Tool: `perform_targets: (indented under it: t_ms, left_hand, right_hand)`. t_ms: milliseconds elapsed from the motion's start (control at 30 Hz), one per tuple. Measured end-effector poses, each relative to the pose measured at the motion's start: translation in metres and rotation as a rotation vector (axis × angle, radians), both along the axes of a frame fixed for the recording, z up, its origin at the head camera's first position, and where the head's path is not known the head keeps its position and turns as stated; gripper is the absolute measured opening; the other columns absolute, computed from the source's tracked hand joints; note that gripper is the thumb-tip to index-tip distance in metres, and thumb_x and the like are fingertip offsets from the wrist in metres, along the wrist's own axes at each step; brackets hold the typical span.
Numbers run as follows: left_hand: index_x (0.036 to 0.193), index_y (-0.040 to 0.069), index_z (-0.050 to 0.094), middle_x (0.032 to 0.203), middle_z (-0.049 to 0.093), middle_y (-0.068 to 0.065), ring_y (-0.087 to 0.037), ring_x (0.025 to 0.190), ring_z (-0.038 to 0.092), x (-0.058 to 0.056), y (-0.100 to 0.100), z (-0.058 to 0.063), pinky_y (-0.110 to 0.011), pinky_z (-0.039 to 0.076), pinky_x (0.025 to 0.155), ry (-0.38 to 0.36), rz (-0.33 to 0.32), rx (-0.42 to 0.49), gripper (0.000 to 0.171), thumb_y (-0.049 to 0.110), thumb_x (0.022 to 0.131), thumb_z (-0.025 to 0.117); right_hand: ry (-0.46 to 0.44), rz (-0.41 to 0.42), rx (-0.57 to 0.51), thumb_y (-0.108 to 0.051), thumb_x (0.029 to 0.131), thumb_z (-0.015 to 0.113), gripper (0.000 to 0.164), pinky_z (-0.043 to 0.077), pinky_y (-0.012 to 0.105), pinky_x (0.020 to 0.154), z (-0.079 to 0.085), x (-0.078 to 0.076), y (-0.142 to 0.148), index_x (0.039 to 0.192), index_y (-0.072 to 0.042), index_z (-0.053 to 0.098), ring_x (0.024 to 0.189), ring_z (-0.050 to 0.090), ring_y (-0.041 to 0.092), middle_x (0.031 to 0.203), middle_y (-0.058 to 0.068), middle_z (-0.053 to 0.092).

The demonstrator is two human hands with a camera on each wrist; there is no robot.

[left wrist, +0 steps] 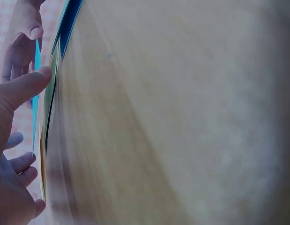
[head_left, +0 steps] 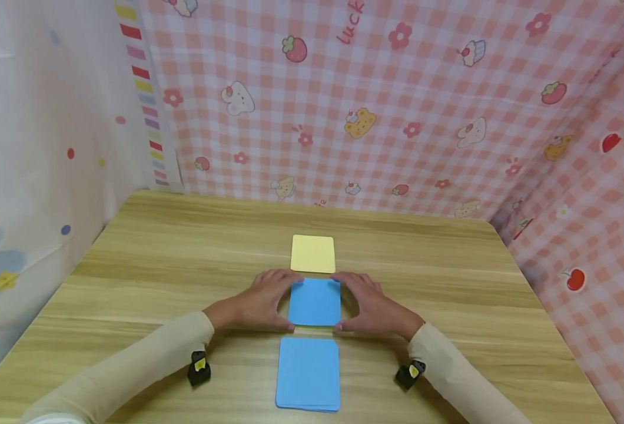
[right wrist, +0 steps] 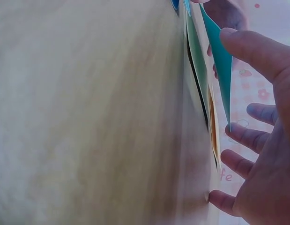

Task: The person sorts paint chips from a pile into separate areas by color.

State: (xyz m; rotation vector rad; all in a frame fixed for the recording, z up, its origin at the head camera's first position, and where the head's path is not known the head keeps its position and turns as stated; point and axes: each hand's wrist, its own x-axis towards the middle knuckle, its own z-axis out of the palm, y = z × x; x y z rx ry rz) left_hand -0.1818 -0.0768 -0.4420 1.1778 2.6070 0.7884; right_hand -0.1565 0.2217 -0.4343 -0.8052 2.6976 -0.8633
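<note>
In the head view, my left hand (head_left: 261, 301) and right hand (head_left: 372, 303) hold a thin blue square card (head_left: 314, 302) between them. Each hand has its thumb at a near corner and its index finger at a far corner. The right wrist view shows that card (right wrist: 222, 65) lifted off the table and slightly bowed. Beneath it lies a pale green card (right wrist: 197, 58), mostly hidden from above. A pile of blue square cards (head_left: 308, 373) with rounded corners lies nearer to me, and a pale yellow pile (head_left: 312, 254) lies just beyond the hands.
The piles stand in a line down the middle of the wood-grain table (head_left: 185, 235). A pink checked cloth (head_left: 317, 88) hangs behind and to the right, and a white patterned cloth (head_left: 52, 118) on the left. Small black devices (head_left: 199, 369) are worn at both wrists.
</note>
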Motion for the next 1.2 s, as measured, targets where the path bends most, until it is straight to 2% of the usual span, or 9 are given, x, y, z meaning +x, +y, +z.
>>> perform_targets:
  t_ms: [133, 267, 433, 567, 700, 833, 1033, 1200]
  left_hand:
    - [0.151, 0.005, 0.039, 0.152, 0.041, -0.016, -0.035, 0.142, 0.032, 0.001, 0.0, 0.001, -0.062, 0.019, 0.115, -0.006, 0.006, 0.023, 0.094, 0.043, 0.079, 0.085]
    - [0.151, 0.006, 0.039, 0.153, 0.04, -0.015, -0.035, 0.144, 0.032, 0.002, -0.003, 0.004, -0.063, 0.018, 0.116, -0.046, 0.028, 0.071, 0.095, 0.046, 0.079, 0.086]
    - [0.155, 0.006, 0.033, 0.157, 0.035, -0.012, -0.031, 0.145, 0.032, 0.002, -0.009, 0.006, -0.058, 0.025, 0.118, -0.182, 0.071, 0.178, 0.1, 0.046, 0.08, 0.085]
    - [0.158, 0.006, 0.027, 0.161, 0.031, -0.009, -0.03, 0.149, 0.029, 0.002, -0.012, 0.008, -0.053, 0.027, 0.119, -0.272, 0.102, 0.266, 0.103, 0.038, 0.08, 0.087]
    - [0.157, 0.002, 0.027, 0.162, 0.032, -0.012, -0.031, 0.149, 0.029, 0.001, -0.012, 0.01, -0.051, 0.028, 0.119, -0.271, 0.098, 0.33, 0.102, 0.027, 0.08, 0.088]
    - [0.156, 0.001, 0.028, 0.161, 0.032, -0.017, -0.031, 0.149, 0.03, 0.002, -0.012, 0.015, -0.049, 0.028, 0.119, -0.259, 0.091, 0.359, 0.1, 0.02, 0.079, 0.089]
    - [0.156, 0.004, 0.028, 0.161, 0.032, -0.014, -0.03, 0.149, 0.03, 0.011, -0.013, 0.024, -0.048, 0.027, 0.12, -0.25, 0.106, 0.375, 0.1, 0.02, 0.079, 0.089]
    - [0.156, 0.006, 0.029, 0.161, 0.034, -0.011, -0.029, 0.148, 0.031, 0.019, -0.015, 0.031, -0.049, 0.028, 0.119, -0.244, 0.118, 0.382, 0.1, 0.021, 0.078, 0.09]
  right_hand:
    - [-0.008, 0.003, -0.013, -0.048, 0.078, 0.085, 0.095, 0.027, 0.056, 0.112, 0.0, 0.0, 0.002, 0.155, -0.025, 0.035, 0.138, 0.032, 0.022, 0.154, -0.005, 0.04]
    - [-0.018, 0.009, -0.013, -0.048, 0.079, 0.085, 0.095, 0.03, 0.057, 0.112, 0.005, 0.0, 0.003, 0.156, -0.026, 0.033, 0.139, 0.03, 0.023, 0.156, -0.005, 0.036]
    - [-0.018, 0.032, -0.047, -0.039, 0.082, 0.085, 0.095, 0.032, 0.059, 0.112, 0.012, -0.002, 0.003, 0.158, -0.022, 0.03, 0.143, 0.029, 0.024, 0.158, -0.003, 0.032]
    - [-0.021, 0.042, -0.099, -0.03, 0.082, 0.086, 0.096, 0.033, 0.058, 0.114, 0.017, -0.005, 0.001, 0.158, -0.014, 0.029, 0.144, 0.029, 0.025, 0.159, 0.002, 0.032]
    - [-0.019, 0.053, -0.142, -0.025, 0.082, 0.086, 0.097, 0.034, 0.057, 0.113, 0.02, -0.007, 0.0, 0.158, -0.01, 0.028, 0.145, 0.029, 0.029, 0.159, 0.004, 0.031]
    - [-0.01, 0.064, -0.163, -0.025, 0.082, 0.087, 0.097, 0.034, 0.059, 0.112, 0.023, -0.006, 0.0, 0.158, -0.011, 0.028, 0.145, 0.028, 0.031, 0.158, 0.005, 0.031]
    - [0.002, 0.062, -0.165, -0.024, 0.081, 0.087, 0.097, 0.034, 0.057, 0.114, 0.033, 0.002, -0.002, 0.157, -0.016, 0.028, 0.145, 0.028, 0.025, 0.158, 0.004, 0.032]
    - [0.026, 0.07, -0.157, -0.021, 0.079, 0.088, 0.098, 0.035, 0.057, 0.113, 0.043, 0.009, -0.005, 0.157, -0.014, 0.028, 0.144, 0.03, 0.028, 0.158, 0.005, 0.033]
